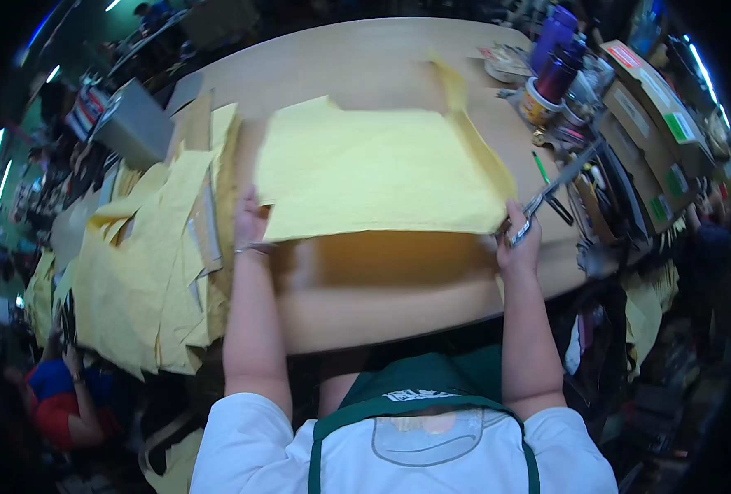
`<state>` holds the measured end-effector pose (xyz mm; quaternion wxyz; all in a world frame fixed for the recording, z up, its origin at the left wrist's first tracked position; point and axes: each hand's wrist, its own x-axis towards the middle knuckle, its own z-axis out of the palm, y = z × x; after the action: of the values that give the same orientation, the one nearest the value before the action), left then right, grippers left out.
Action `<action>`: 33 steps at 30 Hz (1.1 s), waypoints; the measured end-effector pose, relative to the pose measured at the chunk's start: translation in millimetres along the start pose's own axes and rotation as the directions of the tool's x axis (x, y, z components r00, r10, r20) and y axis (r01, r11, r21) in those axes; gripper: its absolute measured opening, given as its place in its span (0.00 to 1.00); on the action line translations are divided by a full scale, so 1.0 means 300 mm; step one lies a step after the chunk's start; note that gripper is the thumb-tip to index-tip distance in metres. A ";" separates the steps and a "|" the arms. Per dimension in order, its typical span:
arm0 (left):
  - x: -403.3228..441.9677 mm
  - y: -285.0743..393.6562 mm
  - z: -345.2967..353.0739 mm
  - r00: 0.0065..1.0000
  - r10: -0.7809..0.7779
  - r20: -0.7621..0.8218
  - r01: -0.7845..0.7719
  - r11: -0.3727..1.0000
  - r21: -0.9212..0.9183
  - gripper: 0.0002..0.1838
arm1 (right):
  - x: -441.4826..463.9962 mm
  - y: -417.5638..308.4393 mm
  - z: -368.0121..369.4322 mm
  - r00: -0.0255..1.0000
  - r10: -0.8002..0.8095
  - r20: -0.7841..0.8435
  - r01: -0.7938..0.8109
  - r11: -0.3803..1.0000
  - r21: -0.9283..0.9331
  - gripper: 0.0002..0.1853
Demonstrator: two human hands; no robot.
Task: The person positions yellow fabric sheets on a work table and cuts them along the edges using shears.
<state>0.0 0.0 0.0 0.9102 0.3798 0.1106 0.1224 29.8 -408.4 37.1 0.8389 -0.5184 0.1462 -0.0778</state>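
Observation:
A wide yellow sheet, soft like cloth or leather, is held up over the table in front of me. My left hand grips its lower left edge, with the fingers partly hidden behind it. At the lower right corner, my right hand is closed on the sheet and also carries a pair of metal scissors, blades pointing away to the upper right. A strip of the sheet stands up along its right side. Below the near edge shows a blurred brown area; I cannot tell what it is.
Yellow pieces lie piled at the left, beside a grey box. On the right of the table stand a labelled tub, a purple bottle, a green pen and cardboard boxes. Another person sits at lower left.

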 end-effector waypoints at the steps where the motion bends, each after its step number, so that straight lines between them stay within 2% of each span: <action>1: -0.081 -0.013 0.093 0.966 -0.259 0.030 0.257 0.930 -0.262 0.24 | -0.021 0.027 -0.025 0.997 0.074 0.002 -0.074 0.996 0.043 0.10; 2: -0.075 -0.089 0.054 0.957 -0.242 -0.160 0.199 0.949 -0.246 0.22 | -0.031 0.062 -0.064 0.998 0.049 -0.026 -0.048 0.998 0.032 0.09; 3: -0.130 -0.136 0.077 0.852 -0.375 -0.366 0.345 0.927 -0.147 0.19 | -0.071 0.041 -0.104 0.998 -0.034 -0.045 0.032 0.998 -0.054 0.08; 4: -0.184 -0.091 0.140 0.927 -0.235 -0.292 0.274 0.957 0.098 0.16 | -0.110 0.053 -0.095 0.996 -0.023 -0.084 0.023 1.000 0.003 0.08; 5: -0.129 -0.127 0.049 0.953 -0.184 -0.241 0.242 0.940 0.241 0.15 | -0.143 0.053 -0.090 0.992 -0.014 -0.126 0.021 0.998 0.058 0.08; 7: -0.166 -0.097 0.118 0.938 -0.110 -0.328 0.228 0.909 0.350 0.16 | -0.198 0.055 -0.158 0.988 -0.048 -0.147 0.060 0.995 0.080 0.07; 8: -0.177 -0.095 0.113 0.950 -0.072 -0.303 0.247 0.766 0.594 0.18 | -0.223 0.045 -0.210 0.988 -0.093 -0.126 0.091 0.996 -0.027 0.08; 10: -0.200 -0.071 0.085 0.968 -0.023 -0.250 0.245 0.304 0.921 0.20 | -0.282 0.022 -0.300 0.977 -0.183 -0.106 0.151 0.955 -0.254 0.11; 11: -0.253 -0.050 0.112 0.978 0.010 -0.207 0.206 0.094 0.974 0.23 | -0.311 0.001 -0.345 0.966 -0.235 -0.112 0.178 0.910 -0.374 0.13; 13: -0.363 -0.053 0.099 0.988 0.083 -0.130 0.127 0.041 0.991 0.24 | -0.346 -0.026 -0.500 0.979 -0.186 -0.084 0.110 0.827 -0.551 0.17; 15: -0.458 -0.039 0.197 0.920 0.381 -0.098 0.144 -0.095 0.985 0.28 | -0.391 -0.039 -0.588 0.943 -0.331 -0.027 0.224 0.694 -0.684 0.20; 16: -0.462 -0.077 0.204 0.912 0.399 0.098 -0.018 -0.200 0.980 0.31 | -0.413 -0.055 -0.618 0.954 -0.292 -0.065 0.177 0.727 -0.663 0.21; 17: -0.457 -0.127 0.221 0.873 0.393 0.290 -0.171 -0.310 0.935 0.33 | -0.424 -0.076 -0.628 0.963 -0.249 -0.102 0.128 0.757 -0.641 0.22; 18: -0.469 -0.160 0.312 0.876 0.315 0.364 -0.245 -0.360 0.900 0.33 | -0.447 -0.095 -0.592 0.958 -0.239 -0.158 0.119 0.833 -0.540 0.18; 19: -0.466 -0.201 0.383 0.931 0.073 0.358 -0.298 -0.414 0.860 0.31 | -0.447 -0.093 -0.587 0.977 -0.182 -0.113 0.086 0.818 -0.569 0.16; 21: -0.442 -0.289 0.483 0.892 -0.264 0.367 -0.447 -0.403 0.799 0.31 | -0.451 -0.104 -0.595 0.996 -0.074 -0.043 0.030 0.773 -0.634 0.13; 23: -0.428 -0.386 0.539 0.853 -0.412 0.321 -0.471 -0.339 0.814 0.31 | -0.487 -0.122 -0.539 0.995 -0.072 -0.076 0.011 0.794 -0.608 0.09; 25: -0.411 -0.468 0.624 0.876 -0.385 0.290 -0.419 -0.314 0.852 0.31 | -0.507 -0.139 -0.534 0.997 -0.025 -0.079 -0.026 0.809 -0.587 0.09; 26: -0.400 -0.499 0.660 0.887 -0.373 0.273 -0.394 -0.302 0.868 0.30 | -0.509 -0.125 -0.549 0.993 -0.063 -0.099 -0.010 0.797 -0.604 0.11; 29: -0.382 -0.598 0.763 0.894 -0.383 0.232 -0.330 -0.214 0.920 0.31 | -0.526 -0.127 -0.596 0.998 -0.056 -0.031 0.021 0.747 -0.665 0.11; 30: -0.381 -0.611 0.778 0.910 -0.343 0.234 -0.311 -0.188 0.932 0.30 | -0.543 -0.139 -0.580 0.999 -0.031 -0.010 0.016 0.728 -0.685 0.12; 32: -0.397 -0.594 0.779 0.914 -0.280 0.292 -0.361 -0.237 0.902 0.30 | -0.555 -0.141 -0.631 0.997 0.039 0.068 0.022 0.694 -0.720 0.24; 33: -0.414 -0.575 0.755 0.916 -0.272 0.295 -0.366 -0.261 0.893 0.30 | -0.578 -0.174 -0.607 0.984 0.109 0.138 0.044 0.607 -0.793 0.28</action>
<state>-26.7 -306.3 45.1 0.2382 0.9688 -0.0379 -0.0565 -192.2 -537.2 35.9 0.5331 -0.8381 0.1019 0.0555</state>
